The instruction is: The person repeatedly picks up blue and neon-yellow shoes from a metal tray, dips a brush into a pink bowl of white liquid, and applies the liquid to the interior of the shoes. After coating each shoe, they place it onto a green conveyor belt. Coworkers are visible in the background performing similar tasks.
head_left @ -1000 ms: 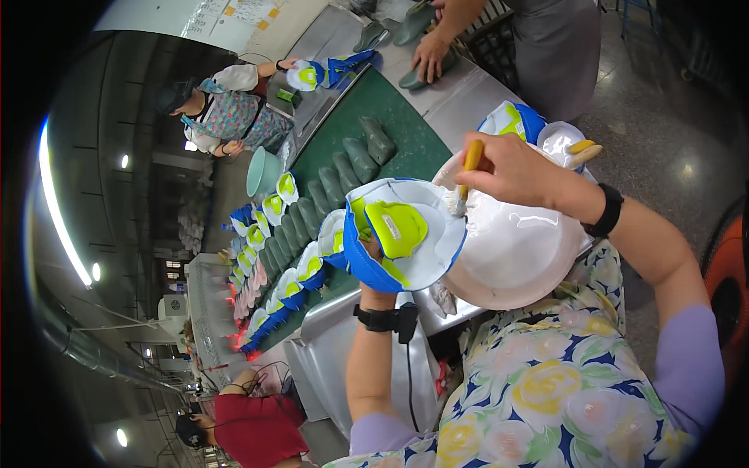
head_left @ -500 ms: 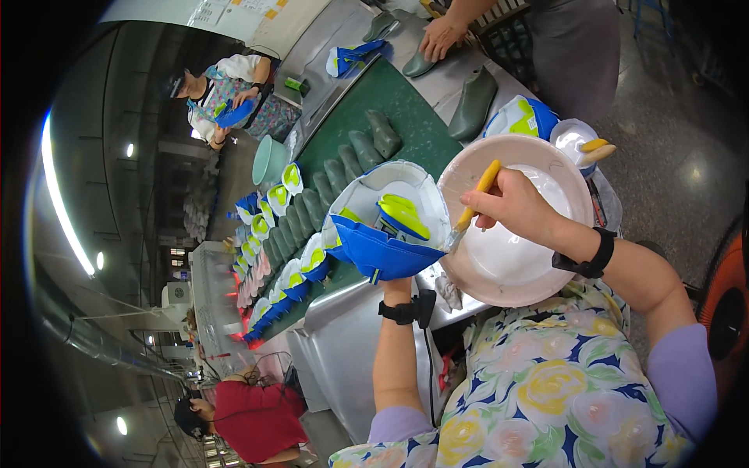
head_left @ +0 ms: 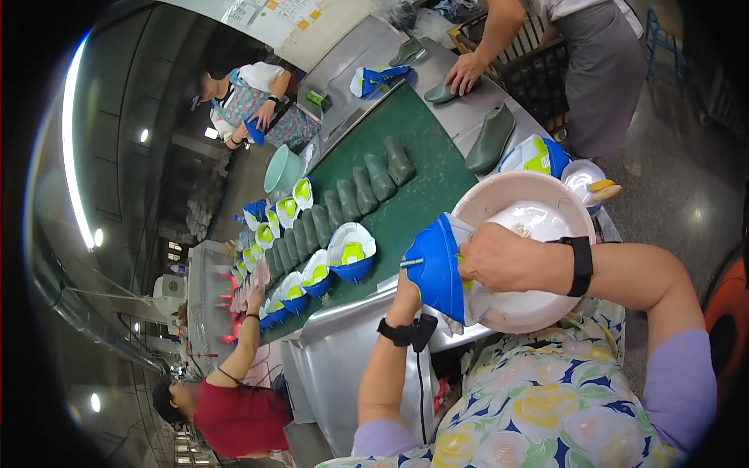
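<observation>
Head view: left hand (head_left: 407,287) grips the blue shoe upper (head_left: 434,267) from below, upright before the white basin (head_left: 499,199); right hand (head_left: 499,259), nearer its opening, is clenched, apparently on a brush, at its right.

A long surface (head_left: 437,168) covered in green matting runs through a dim factory hall. Tube lights (head_left: 74,132) glow along the dark ceiling. The grey floor (head_left: 686,195) shines.

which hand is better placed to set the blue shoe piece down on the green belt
Left, likely: the left hand holds the blue shoe piece beside the green belt. The right hand works over the bowl.
</observation>
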The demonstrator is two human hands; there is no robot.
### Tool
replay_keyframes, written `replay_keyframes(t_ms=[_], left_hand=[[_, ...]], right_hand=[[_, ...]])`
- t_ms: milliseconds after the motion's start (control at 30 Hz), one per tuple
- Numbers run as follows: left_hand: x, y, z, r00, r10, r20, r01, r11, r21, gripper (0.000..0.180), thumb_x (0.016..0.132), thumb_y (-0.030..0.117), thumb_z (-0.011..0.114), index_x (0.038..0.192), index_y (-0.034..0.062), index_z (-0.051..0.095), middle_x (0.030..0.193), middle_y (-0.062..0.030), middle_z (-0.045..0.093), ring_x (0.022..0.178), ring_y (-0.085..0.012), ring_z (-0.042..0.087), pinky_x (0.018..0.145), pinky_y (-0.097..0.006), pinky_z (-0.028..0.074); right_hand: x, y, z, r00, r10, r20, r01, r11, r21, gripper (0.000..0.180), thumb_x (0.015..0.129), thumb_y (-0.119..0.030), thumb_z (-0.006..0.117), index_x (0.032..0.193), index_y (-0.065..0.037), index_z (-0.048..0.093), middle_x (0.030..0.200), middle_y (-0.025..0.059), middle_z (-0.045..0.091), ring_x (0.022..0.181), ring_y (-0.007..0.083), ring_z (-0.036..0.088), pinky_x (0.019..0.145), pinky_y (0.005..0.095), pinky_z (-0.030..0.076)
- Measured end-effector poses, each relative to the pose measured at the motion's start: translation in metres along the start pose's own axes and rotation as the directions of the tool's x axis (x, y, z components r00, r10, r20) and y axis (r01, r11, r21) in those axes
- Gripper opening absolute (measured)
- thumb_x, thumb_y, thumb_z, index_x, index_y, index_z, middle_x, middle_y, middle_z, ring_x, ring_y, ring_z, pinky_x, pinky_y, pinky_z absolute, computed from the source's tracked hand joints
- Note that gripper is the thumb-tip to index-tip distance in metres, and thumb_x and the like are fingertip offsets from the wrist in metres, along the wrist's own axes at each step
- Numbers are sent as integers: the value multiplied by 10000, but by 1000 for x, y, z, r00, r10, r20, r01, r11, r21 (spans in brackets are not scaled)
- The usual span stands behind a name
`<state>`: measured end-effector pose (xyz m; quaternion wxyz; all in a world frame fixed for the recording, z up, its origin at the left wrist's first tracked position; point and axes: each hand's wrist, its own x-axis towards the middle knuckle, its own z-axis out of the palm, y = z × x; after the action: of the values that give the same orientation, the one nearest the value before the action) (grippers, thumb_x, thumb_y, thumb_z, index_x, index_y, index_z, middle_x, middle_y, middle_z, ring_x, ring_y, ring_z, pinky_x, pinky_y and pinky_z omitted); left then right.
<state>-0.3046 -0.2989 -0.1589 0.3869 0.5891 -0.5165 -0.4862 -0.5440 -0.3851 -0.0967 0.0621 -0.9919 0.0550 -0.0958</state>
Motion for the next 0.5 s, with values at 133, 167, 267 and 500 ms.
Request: replay_keyframes(t_ms=[133,167,267,500], left_hand=[[4,20,2,997,12,73,3,980,-197,483,983,194,533,1410,-18,460,1360,-139,560,1178,-239,578,1022,-369,465],[-1,-4,-21,988,51,143,-5,951,-308,515,1007,283,474,1406,-42,449,1386,-179,535,1184,-279,579,1030,-398,473],[-14,13,-3,980,-3,198,133,753,-645,463,991,223,510,1386,-16,480,1332,-185,580,1175,-271,601,1007,-405,512],[-41,0,38,983,-2,183,168,411,-896,463,1002,223,517,1412,20,445,1344,-178,561,1174,-268,600,1005,-404,515]], right_hand=[[-10,1,-18,997,57,-44,-53,995,88,242,819,-137,623,1058,-124,661,852,107,673,763,292,680,630,425,500],[-14,1,-25,994,79,-69,-69,988,137,281,829,-145,635,1109,-128,654,885,111,671,768,297,672,640,426,496],[-43,16,-34,927,140,-348,-74,978,198,311,833,-137,682,1142,-129,644,946,104,675,802,303,656,671,421,494],[-25,-3,-39,766,-50,-641,369,851,374,309,786,-73,728,1071,-100,613,1018,63,676,953,273,653,783,389,521]])
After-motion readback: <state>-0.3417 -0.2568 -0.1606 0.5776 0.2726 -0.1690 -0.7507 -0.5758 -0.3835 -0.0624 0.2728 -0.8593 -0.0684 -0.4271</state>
